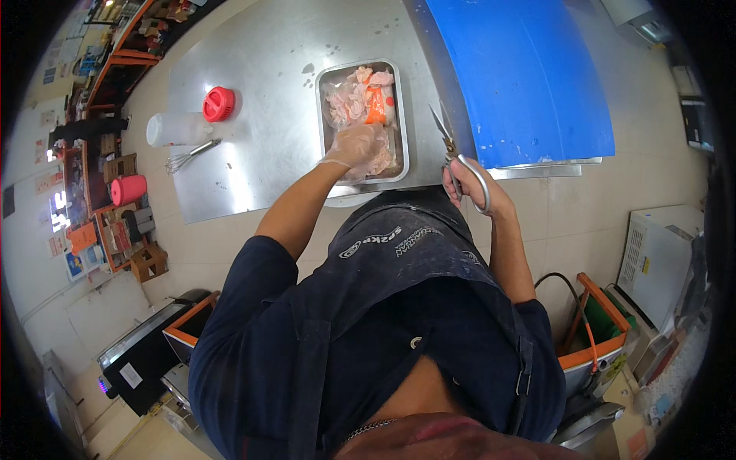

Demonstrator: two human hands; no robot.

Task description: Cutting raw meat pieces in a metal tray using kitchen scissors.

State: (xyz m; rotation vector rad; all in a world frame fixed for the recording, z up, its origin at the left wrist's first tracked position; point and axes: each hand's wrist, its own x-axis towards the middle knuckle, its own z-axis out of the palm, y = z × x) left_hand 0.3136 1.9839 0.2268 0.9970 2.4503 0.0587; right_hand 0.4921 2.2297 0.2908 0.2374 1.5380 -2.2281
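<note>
A rectangular metal tray (405, 138) holds pale pink pieces of raw meat (348, 105) and a clear plastic bag with orange print (376, 106). My left hand (355, 148), in a clear plastic glove, is over the near half of the tray, its fingers bent against the meat; whether it grips a piece is hidden. To the right of the tray, at the table's near edge, my bare right hand (468, 187) holds metal kitchen scissors (450, 146) by the handles. Their blades point away from me and stand slightly apart.
The tray rests on a stainless steel table (264, 149). At its left lie a red lid (219, 104), a translucent plastic container (178, 129) and a wire whisk (194, 155). A blue sheet (529, 86) covers a surface at the right. A white appliance (655, 264) stands on the floor at far right.
</note>
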